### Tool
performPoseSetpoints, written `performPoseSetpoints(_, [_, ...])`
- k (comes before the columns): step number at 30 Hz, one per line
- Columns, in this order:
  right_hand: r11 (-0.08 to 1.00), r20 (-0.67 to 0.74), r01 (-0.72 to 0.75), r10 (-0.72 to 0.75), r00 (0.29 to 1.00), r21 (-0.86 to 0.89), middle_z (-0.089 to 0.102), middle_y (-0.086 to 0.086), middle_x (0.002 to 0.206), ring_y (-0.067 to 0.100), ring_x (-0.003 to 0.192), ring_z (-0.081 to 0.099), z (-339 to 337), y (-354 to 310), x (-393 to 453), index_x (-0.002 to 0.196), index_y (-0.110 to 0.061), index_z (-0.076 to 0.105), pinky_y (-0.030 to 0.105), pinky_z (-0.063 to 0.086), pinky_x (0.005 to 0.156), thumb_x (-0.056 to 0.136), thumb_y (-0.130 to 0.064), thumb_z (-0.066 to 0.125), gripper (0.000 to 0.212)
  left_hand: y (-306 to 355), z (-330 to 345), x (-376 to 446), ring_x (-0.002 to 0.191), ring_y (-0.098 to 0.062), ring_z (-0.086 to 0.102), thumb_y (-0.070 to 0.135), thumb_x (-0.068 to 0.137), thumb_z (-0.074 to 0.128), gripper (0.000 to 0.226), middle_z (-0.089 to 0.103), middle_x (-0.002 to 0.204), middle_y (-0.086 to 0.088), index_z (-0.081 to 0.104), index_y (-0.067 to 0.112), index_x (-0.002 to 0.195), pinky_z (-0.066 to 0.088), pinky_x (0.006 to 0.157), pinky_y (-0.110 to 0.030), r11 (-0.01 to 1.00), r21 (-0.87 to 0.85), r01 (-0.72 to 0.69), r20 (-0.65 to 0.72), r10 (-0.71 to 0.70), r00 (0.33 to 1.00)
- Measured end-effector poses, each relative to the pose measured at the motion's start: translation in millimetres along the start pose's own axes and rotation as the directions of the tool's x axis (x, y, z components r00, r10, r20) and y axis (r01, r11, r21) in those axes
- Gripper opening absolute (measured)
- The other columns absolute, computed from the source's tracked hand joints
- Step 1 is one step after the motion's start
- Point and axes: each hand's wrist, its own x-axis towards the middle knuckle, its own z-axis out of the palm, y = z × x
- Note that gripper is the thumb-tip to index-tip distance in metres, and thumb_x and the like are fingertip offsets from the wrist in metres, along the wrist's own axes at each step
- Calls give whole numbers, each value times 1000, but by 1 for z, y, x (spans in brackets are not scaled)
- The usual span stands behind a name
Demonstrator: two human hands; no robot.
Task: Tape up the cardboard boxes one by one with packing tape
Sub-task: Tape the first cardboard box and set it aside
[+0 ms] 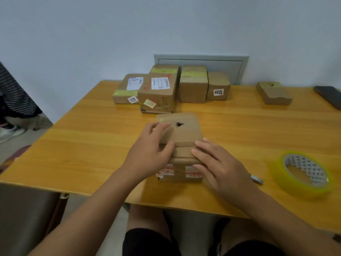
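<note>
A small brown cardboard box [184, 133] with a triangular hole in its lid and red-printed tape on its front stands near the table's front edge. My left hand [153, 150] lies on the box's left side, fingers spread over the lid and thumb at the front fold. My right hand [217, 167] presses flat on the box's near right top edge with straight fingers. A roll of yellowish packing tape [304, 174] lies on the table to the right, apart from both hands.
Several taped boxes [158, 89] with labels stand in a row at the back of the wooden table [83, 145]. A lone small box [274, 93] and a dark phone [330, 97] lie at the far right. A small metal object [256, 179] lies beside my right wrist. A person's striped sleeve [13, 93] shows at left.
</note>
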Motion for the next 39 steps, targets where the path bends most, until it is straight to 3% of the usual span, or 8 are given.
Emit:
performPoseSetpoints(3, [1000, -24, 25, -25, 999, -7, 62, 10, 130, 27, 129, 52, -1, 0, -3, 121, -8, 67, 33, 45, 105, 98, -32, 50, 37, 11, -2, 1, 130, -13, 32, 40, 93, 52, 54, 34, 145, 6, 39, 29, 145, 35, 103, -31, 992, 110, -54, -8, 55, 998])
performPoseSetpoints(6, [1000, -45, 25, -24, 999, 14, 62, 9, 130, 26, 129, 51, 0, 0, -4, 121, -8, 67, 32, 43, 107, 98, -32, 52, 36, 19, 0, 6, 138, -15, 28, 43, 87, 36, 63, 30, 155, 5, 38, 24, 147, 32, 110, -35, 955, 226, -190, 63, 180, 982])
performPoseSetpoints(12, [997, -72, -13, 18, 997, 74, 60, 7, 131, 25, 130, 50, 5, -1, -6, 121, -8, 66, 33, 45, 105, 95, -31, 57, 36, 19, 3, 8, 127, -11, 41, 44, 91, 36, 65, 29, 153, 9, 25, 24, 151, 38, 83, -25, 973, 205, -103, 102, 83, 991])
performPoseSetpoints(17, [992, -86, -38, 49, 995, 117, 61, 6, 129, 25, 128, 51, 8, -1, -4, 119, -9, 67, 34, 47, 102, 92, -32, 59, 36, 18, -1, 12, 126, -14, 43, 43, 93, 45, 61, 14, 159, 11, 28, 26, 149, 38, 80, -28, 977, 213, -24, 133, -5, 991])
performPoseSetpoints(20, [992, -100, -33, 46, 994, 124, 61, 7, 127, 26, 126, 51, 10, 0, -3, 117, -9, 67, 35, 47, 102, 91, -31, 59, 35, 18, -1, 17, 140, -11, 27, 58, 81, 24, 75, 9, 162, 13, 32, 30, 151, 37, 98, -30, 960, 268, -77, 175, 30, 984])
performPoseSetpoints(23, [990, -113, -23, 39, 993, 136, 61, 8, 128, 27, 126, 51, 13, 2, -4, 117, -8, 66, 36, 46, 102, 90, -30, 60, 35, 17, 1, 17, 143, -10, 16, 60, 73, 6, 89, 13, 163, 10, 28, 30, 154, 20, 115, -30, 950, 288, -119, 210, 59, 976])
performPoseSetpoints(34, [990, -136, -13, 32, 990, 140, 60, 8, 129, 27, 129, 50, 18, 2, -6, 119, -9, 65, 35, 48, 101, 88, -28, 63, 37, 13, 7, 14, 143, -9, 16, 69, 80, 11, 89, 14, 163, 11, 17, 24, 157, 17, 116, -28, 940, 319, -119, 179, 63, 982])
performPoseSetpoints(39, [991, -129, -9, 27, 991, 135, 60, 8, 129, 27, 128, 51, 17, 2, -6, 119, -9, 64, 35, 48, 101, 87, -29, 63, 38, 13, 6, 15, 141, -9, 19, 69, 79, 13, 89, 17, 162, 11, 27, 24, 154, 18, 115, -26, 934, 332, -133, 174, 78, 982])
